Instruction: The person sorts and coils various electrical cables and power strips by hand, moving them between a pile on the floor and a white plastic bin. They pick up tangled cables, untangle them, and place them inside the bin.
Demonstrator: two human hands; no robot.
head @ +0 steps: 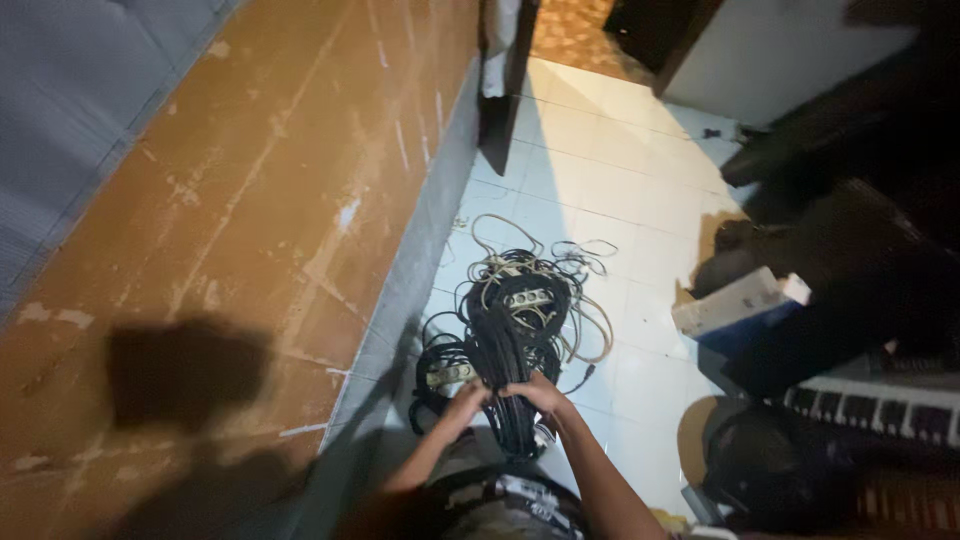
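A thick bundle of black cables (508, 345) lies on the white tiled floor (610, 180), mixed with thinner pale cords (590, 320) and two power strips (527, 298). My left hand (466, 401) and my right hand (535, 393) both grip the near end of the black bundle, side by side, fingers closed around it. The second power strip (450, 375) lies just left of my left hand, partly under the cables.
An orange-brown wall (260, 200) with a grey base runs along the left. A white box (735, 303), dark bags (860, 270) and a keyboard instrument (880, 405) crowd the right. A doorway (580, 30) opens at the far end.
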